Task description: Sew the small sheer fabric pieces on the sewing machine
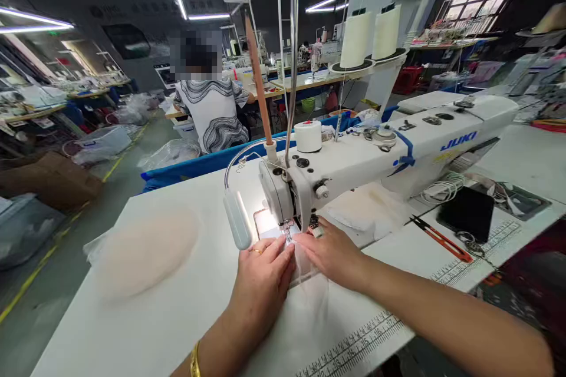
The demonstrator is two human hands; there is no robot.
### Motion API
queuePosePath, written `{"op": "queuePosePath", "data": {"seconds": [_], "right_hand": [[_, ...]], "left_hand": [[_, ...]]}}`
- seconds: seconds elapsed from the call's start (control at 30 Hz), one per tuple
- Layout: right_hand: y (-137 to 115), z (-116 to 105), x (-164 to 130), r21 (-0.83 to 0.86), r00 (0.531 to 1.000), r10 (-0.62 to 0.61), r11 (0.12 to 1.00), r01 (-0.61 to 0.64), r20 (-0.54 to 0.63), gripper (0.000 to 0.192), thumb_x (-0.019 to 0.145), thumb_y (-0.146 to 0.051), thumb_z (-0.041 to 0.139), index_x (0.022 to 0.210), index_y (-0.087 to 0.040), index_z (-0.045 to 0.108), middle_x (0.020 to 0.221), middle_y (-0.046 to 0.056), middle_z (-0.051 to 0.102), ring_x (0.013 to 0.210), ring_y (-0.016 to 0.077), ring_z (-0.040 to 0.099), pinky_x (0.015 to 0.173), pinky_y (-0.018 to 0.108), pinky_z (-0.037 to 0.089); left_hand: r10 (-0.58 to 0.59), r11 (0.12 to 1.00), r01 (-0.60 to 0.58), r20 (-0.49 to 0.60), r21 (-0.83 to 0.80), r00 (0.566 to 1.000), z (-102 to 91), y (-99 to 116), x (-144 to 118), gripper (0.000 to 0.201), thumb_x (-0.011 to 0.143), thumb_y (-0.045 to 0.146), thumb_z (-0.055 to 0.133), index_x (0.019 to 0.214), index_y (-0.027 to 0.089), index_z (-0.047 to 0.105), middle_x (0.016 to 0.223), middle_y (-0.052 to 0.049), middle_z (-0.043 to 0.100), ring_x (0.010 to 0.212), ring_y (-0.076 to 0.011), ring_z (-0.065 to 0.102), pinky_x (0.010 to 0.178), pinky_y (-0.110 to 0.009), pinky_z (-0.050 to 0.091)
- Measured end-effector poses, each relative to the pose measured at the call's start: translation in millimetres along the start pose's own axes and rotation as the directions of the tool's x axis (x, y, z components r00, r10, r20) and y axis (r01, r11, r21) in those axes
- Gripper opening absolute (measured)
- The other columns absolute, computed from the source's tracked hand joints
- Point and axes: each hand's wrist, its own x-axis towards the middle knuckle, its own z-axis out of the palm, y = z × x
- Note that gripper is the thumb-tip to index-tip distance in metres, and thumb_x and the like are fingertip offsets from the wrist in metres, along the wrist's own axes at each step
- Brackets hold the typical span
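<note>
Fabric (309,300) lying center frame, being pressed flat by left hand (263,274) and right hand (331,253), open-palmed, gripping nothing; better keeping fingertips beside the needle (288,232), feeding evenly.

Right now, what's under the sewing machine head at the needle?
Under the sewing machine head: lit needle plate and sheer white fabric, pinned by left hand and right hand. Fingers cover the presser foot and seam.

White sewing machine (375,159) — blue lettering — beside red-handled snips (442,240), black pouch (466,214)
</note>
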Motion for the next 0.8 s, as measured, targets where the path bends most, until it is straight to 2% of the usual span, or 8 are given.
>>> {"op": "queuePosePath", "data": {"seconds": [0.27,0.33,0.4,0.47,0.53,0.6,0.7,0.8], "right_hand": [[2,-17,-9,0.052,0.997,-0.014,0.999,0.01,0.076,0.014,0.102,-0.018,0.056,0.097,-0.017,0.069,0.102,0.012,0.065,0.096,0.0291,0.053,0.082,0.041,0.049],[4,-32,-12,0.183,0.993,-0.087,0.98,0.072,0.078,0.014,0.101,-0.031,0.068,0.107,-0.018,0.07,0.115,0.012,0.067,0.103,0.0294,0.054,0.09,0.042,0.049],[7,-44,-15,0.327,0.977,-0.189,0.933,0.148,0.097,0.039,0.091,-0.043,0.083,0.12,-0.021,0.069,0.127,0.009,0.067,0.11,0.0287,0.054,0.096,0.042,0.049],[9,-49,-16,0.403,0.957,-0.261,0.895,0.191,0.126,0.044,0.086,-0.042,0.088,0.122,-0.024,0.068,0.132,0.006,0.067,0.111,0.0267,0.055,0.098,0.039,0.047],[11,-47,-16,0.404,0.951,-0.278,0.892,0.203,0.136,0.021,0.095,-0.029,0.079,0.113,-0.024,0.07,0.126,0.004,0.07,0.107,0.0245,0.056,0.095,0.038,0.046],[12,-40,-15,0.384,0.958,-0.262,0.902,0.199,0.119,0.008,0.101,-0.016,0.065,0.104,-0.022,0.069,0.111,0.005,0.073,0.101,0.0234,0.056,0.09,0.038,0.045],[13,-31,-14,0.374,0.982,-0.185,0.914,0.161,0.03,0.017,0.1,-0.01,0.053,0.102,-0.02,0.067,0.094,0.006,0.071,0.093,0.024,0.056,0.086,0.039,0.044],[10,-29,-11,0.405,0.993,-0.067,0.909,0.101,-0.096,0.021,0.104,-0.015,0.045,0.1,-0.019,0.064,0.089,0.007,0.067,0.089,0.0243,0.055,0.085,0.039,0.044]], "left_hand": [[-0.053,0.998,0.058,0.157,-0.033,0.986,-13.4,11,-7,0.036,0.097,0.027,0.067,0.132,0.022,0.066,0.142,-0.008,0.068,0.13,-0.0386,0.06,0.102,-0.058,0.043],[-0.079,0.994,0.095,0.246,-0.054,0.966,-19.4,14,-13,0.059,0.085,0.049,0.083,0.136,0.025,0.064,0.146,-0.01,0.065,0.137,-0.0436,0.053,0.108,-0.063,0.039],[-0.074,0.991,0.105,0.311,-0.082,0.948,-23.4,15,-19,0.094,0.064,0.07,0.092,0.141,0.025,0.061,0.152,-0.013,0.06,0.141,-0.0477,0.048,0.112,-0.066,0.035],[-0.045,0.991,0.085,0.336,-0.107,0.941,-25.2,17,-21,0.106,0.057,0.074,0.093,0.143,0.022,0.058,0.154,-0.016,0.057,0.141,-0.0493,0.047,0.113,-0.068,0.034],[-0.021,0.989,0.066,0.316,-0.132,0.949,-24.9,18,-20,0.069,0.077,0.05,0.087,0.134,0.022,0.062,0.151,-0.015,0.06,0.139,-0.0444,0.051,0.112,-0.065,0.036],[-0.012,0.981,0.06,0.25,-0.187,0.968,-21.9,18,-14,0.022,0.089,0.016,0.062,0.11,0.022,0.065,0.132,-0.009,0.07,0.125,-0.0332,0.062,0.106,-0.055,0.043],[-0.09,0.949,0.112,0.085,-0.296,0.992,-13.3,15,-3,0.025,0.085,0.0,0.039,0.084,0.022,0.05,0.086,-0.002,0.065,0.08,-0.0202,0.062,0.074,-0.034,0.05],[-0.207,0.905,0.187,-0.01,-0.382,0.978,-5.5,11,7,0.02,0.085,0.005,0.037,0.083,0.024,0.042,0.076,0.0,0.054,0.066,-0.0191,0.051,0.059,-0.028,0.042]]}}
